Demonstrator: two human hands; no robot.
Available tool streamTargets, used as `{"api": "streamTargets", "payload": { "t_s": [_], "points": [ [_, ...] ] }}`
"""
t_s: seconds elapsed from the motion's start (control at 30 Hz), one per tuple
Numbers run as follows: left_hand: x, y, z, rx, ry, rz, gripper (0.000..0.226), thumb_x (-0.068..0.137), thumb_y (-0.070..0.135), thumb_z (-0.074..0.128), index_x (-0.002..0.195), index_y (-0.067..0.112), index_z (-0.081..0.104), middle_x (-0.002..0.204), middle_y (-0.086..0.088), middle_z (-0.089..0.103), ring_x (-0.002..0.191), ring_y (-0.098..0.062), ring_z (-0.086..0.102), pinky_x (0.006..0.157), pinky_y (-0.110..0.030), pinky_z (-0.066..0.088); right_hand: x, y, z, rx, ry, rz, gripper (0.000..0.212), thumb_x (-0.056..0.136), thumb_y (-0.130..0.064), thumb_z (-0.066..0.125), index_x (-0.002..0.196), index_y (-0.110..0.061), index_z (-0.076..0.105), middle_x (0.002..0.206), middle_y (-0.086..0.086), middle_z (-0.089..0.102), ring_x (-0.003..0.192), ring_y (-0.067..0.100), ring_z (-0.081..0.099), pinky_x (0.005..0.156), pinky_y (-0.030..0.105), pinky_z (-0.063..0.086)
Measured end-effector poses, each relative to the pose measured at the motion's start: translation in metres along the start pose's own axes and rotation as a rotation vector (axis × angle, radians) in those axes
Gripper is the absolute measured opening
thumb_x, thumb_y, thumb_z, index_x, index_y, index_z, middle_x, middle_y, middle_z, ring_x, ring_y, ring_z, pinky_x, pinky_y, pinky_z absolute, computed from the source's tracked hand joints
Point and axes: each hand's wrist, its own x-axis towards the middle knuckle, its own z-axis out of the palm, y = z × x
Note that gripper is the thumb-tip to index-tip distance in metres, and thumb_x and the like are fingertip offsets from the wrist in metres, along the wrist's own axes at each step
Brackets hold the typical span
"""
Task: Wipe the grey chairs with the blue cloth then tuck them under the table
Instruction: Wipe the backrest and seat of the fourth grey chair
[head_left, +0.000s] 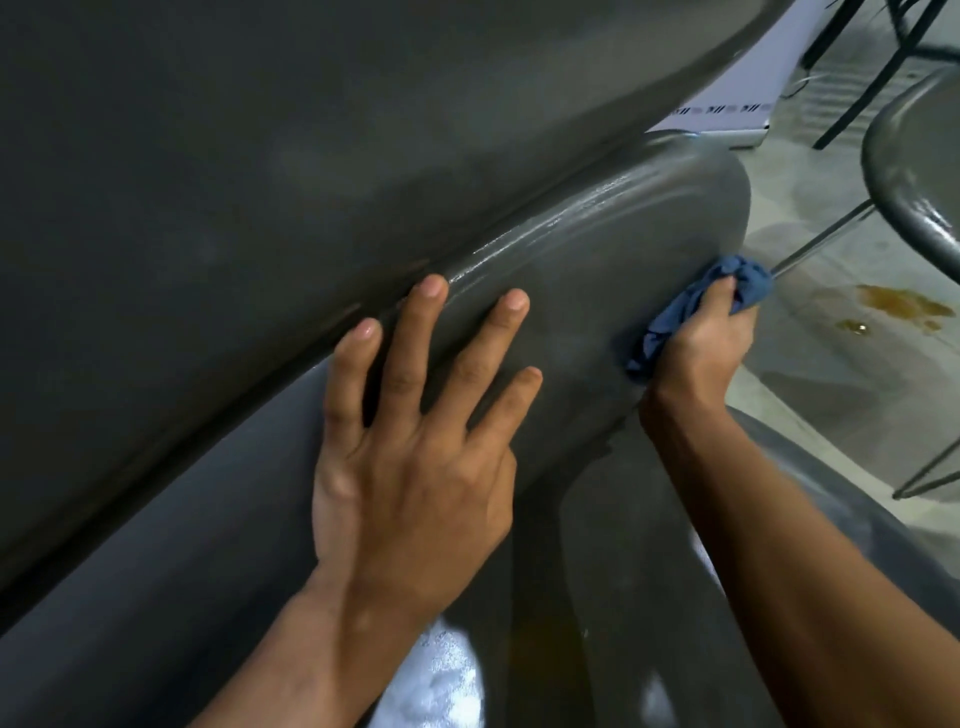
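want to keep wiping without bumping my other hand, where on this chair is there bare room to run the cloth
Bare grey chair surface lies between the left hand and the blue cloth gripped in the right hand, and up along the glossy ridge to the rounded corner. Also bare: the surface between the forearms. Crowded: under the left hand's spread fingers.

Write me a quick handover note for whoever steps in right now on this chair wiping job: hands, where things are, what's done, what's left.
Left hand: flat, fingers spread, resting on the grey chair's backrest to steady it.
Right hand: grips the bunched blue cloth against the backrest's right edge.
Done: backrest top looks wet and streaked, so it is partly wiped.
Left: finish this chair, wipe the second grey chair at right, tuck both under the table. There is a brown stain on the floor.
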Motion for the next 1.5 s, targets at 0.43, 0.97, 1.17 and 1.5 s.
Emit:
{"api": "streamTargets", "payload": {
  "t_s": [0.43, 0.97, 1.17, 1.5],
  "points": [
    [-0.007, -0.013, -0.031, -0.140, -0.110, -0.039, 0.036, 0.093, 0.023, 0.060, 0.126, 0.027, 0.072, 0.158, 0.002, 0.046, 0.153, -0.030, 0.031, 0.124, -0.049, 0.020, -0.084, -0.085, 0.032, -0.248, -0.233, -0.354, 0.063, 0.106, -0.023, 0.042, 0.160, -0.007, 0.016, 0.169, 0.006, 0.015, 0.155, 0.015, 0.013, 0.123, 0.021, 0.010],
    [-0.091, -0.054, -0.091, -0.215, -0.145, -0.213, 0.041, 0.085, 0.007, 0.062, 0.124, 0.016, 0.074, 0.155, -0.004, 0.050, 0.148, -0.027, 0.040, 0.121, -0.040, 0.024, -0.241, -0.061, 0.005, -0.253, -0.599, -0.285, 0.068, 0.106, -0.022, 0.042, 0.159, -0.015, 0.000, 0.170, 0.001, -0.004, 0.151, -0.006, -0.002, 0.112, 0.001, 0.003],
    [-0.138, -0.062, -0.114, -0.186, -0.114, -0.323, 0.044, 0.083, 0.004, 0.060, 0.123, 0.017, 0.075, 0.155, -0.005, 0.050, 0.146, -0.028, 0.044, 0.120, -0.041, 0.023, -0.252, -0.067, 0.009, -0.254, -0.592, -0.147, 0.067, 0.108, -0.027, 0.039, 0.157, -0.029, -0.006, 0.170, -0.007, -0.006, 0.152, -0.001, 0.001, 0.099, -0.009, 0.006],
    [-0.182, -0.076, -0.138, -0.222, -0.174, -0.378, 0.048, 0.085, 0.015, 0.046, 0.124, 0.019, 0.074, 0.156, -0.002, 0.048, 0.148, -0.032, 0.039, 0.116, -0.047, 0.027, -0.355, -0.042, -0.034, -0.293, -0.862, 0.110, 0.073, 0.108, -0.017, 0.042, 0.157, -0.031, -0.011, 0.162, -0.025, -0.018, 0.136, -0.029, -0.012, 0.100, -0.009, 0.006]
  ]
}}
